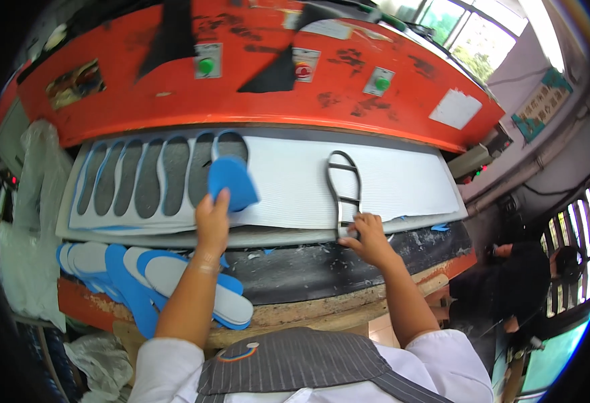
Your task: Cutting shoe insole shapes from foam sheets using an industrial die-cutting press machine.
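Note:
My left hand (213, 218) is closed on a blue insole (233, 183), held by one end and slightly smeared by motion. It hangs over the row of sole-shaped cutouts in a white ribbed foam sheet (288, 178). Grey shows through those cutouts. To the right, a sole-shaped metal cutting die (350, 201) with crossbars rests on the uncut part of the sheet. The fingers of my right hand (370, 240) grip its near end. Several white and blue insoles (174, 272) lie in an overlapping pile beside my left forearm.
A red press beam (254, 101) with green and red buttons spans the far side. Blue scraps (440, 228) lie by the sheet's near right edge, along a black worn strip (295, 275). Clear plastic bags (33, 221) hang at left. Another person (510, 282) is at far right.

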The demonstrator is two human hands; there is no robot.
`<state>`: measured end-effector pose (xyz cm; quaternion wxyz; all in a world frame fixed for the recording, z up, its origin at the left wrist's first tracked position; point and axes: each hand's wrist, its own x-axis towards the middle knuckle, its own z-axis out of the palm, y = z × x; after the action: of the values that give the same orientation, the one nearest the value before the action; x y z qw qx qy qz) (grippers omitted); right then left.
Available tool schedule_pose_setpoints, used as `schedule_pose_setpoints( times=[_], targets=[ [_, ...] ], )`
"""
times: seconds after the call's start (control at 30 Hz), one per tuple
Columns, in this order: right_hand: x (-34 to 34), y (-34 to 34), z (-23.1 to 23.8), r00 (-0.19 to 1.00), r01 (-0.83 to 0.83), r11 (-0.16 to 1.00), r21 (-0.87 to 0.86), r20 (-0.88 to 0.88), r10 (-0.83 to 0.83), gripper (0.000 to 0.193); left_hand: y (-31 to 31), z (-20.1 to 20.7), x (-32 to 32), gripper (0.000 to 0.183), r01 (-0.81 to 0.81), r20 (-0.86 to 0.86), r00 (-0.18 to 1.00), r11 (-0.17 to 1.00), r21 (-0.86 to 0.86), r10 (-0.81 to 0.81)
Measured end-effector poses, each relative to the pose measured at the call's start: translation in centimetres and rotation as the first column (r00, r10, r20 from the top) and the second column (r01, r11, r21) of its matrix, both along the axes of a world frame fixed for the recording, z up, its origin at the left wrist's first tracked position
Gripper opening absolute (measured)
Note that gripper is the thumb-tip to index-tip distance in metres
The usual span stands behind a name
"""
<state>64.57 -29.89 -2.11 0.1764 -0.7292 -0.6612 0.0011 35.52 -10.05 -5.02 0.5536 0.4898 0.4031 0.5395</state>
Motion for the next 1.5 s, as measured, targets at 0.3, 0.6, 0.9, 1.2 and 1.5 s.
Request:
schedule_pose_setpoints(
  times=[0.3,0.6,0.9,1.2,1.5],
  targets=[
    [4.4,11.7,-1.4,0.862,0.372,0.881,-0.291,-0.244,-0.445,0.091,-12.2,8.1,3.8,0.015,-0.209,-0.078,0.970,0.955,0.211,0.230],
    [2.1,2.7,3.8,0.472,-0.481,0.870,0.111,-0.804,0.363,0.088,-12.0,8.0,13.5,0.047,0.253,0.615,0.778,0.959,-0.125,-0.125],
    [6.7,0.5,5.8,0.388,-0.848,0.514,-0.129,-0.810,0.439,0.075,-16.9,6.6,14.2,0.061,0.368,0.074,0.922,0.918,0.148,-0.381],
    [12.0,6.2,8.0,0.846,-0.498,0.766,-0.407,-0.034,0.532,0.075,-13.6,1.1,-1.8,0.040,-0.729,-0.249,0.654,0.683,0.044,0.714],
    [20.2,8.2,1.9,0.921,-0.322,0.945,0.054,-0.212,0.326,0.060,-5.5,4.4,2.3,0.042,-0.174,-0.669,0.647,0.925,0.338,0.366]
  ],
)
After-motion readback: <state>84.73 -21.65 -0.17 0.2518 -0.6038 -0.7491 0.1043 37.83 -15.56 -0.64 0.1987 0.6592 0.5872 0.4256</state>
